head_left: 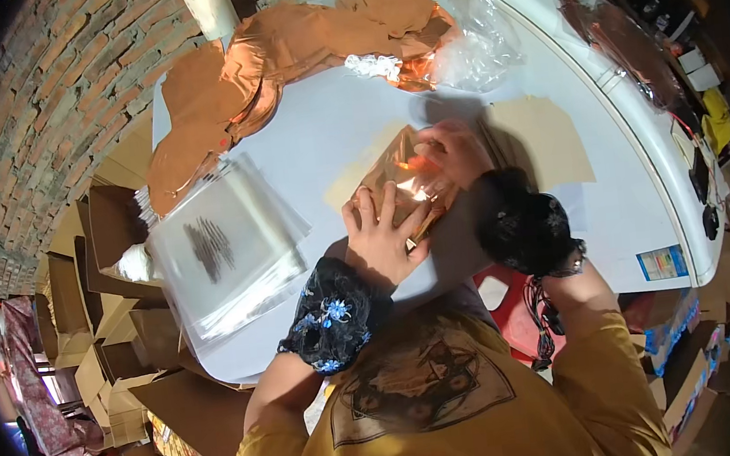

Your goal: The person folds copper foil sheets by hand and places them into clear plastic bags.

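Note:
A shiny copper-coloured foil packet (407,177) lies at the middle of the white table, under both my hands. My left hand (384,235) rests on its near left part, fingers spread and laid flat. At the far right edge of the packet, my right hand (457,154) has its fingers bent and closed on the foil; the fingertips are partly blurred. Beneath the packet a beige sheet (338,186) shows at the left. Black frilly cuffs cover both wrists, the left one with blue flowers.
Clear plastic bags (229,242) lie stacked at the left. Copper foil sheets (275,50) curve along the far edge, beside crumpled clear plastic (475,47). A beige sheet (542,138) lies to the right, before a white appliance (629,111). Open cardboard boxes (116,227) stand left.

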A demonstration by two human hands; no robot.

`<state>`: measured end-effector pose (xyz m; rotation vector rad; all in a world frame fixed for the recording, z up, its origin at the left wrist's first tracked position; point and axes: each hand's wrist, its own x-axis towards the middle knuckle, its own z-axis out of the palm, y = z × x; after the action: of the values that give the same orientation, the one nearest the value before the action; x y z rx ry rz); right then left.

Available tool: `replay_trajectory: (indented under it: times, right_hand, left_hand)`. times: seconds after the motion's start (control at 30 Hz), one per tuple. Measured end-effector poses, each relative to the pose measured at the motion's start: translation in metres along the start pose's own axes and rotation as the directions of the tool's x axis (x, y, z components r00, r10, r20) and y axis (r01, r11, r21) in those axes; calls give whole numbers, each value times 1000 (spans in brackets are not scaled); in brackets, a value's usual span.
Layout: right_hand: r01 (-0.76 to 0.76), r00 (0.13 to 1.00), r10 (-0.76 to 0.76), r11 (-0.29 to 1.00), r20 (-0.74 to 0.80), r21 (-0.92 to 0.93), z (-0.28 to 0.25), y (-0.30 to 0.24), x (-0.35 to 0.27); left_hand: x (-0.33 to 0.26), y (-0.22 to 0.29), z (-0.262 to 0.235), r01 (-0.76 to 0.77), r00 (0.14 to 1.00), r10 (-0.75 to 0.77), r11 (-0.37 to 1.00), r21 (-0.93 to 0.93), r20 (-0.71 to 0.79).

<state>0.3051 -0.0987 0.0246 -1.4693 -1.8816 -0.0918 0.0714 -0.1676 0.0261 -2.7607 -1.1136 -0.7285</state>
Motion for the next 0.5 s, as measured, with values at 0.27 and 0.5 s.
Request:
replay_trajectory:
  times: [0.27, 0.5]
  right_hand:
    - [-381, 921, 307, 843, 242, 380, 4, -1, 15]
    - [-227, 973, 190, 895, 132, 385, 19, 9, 25]
  left_hand:
    - [7, 3, -11, 25, 999, -25, 1000, -6, 39]
    - [11, 5, -13, 23, 997, -22, 1000, -8, 69]
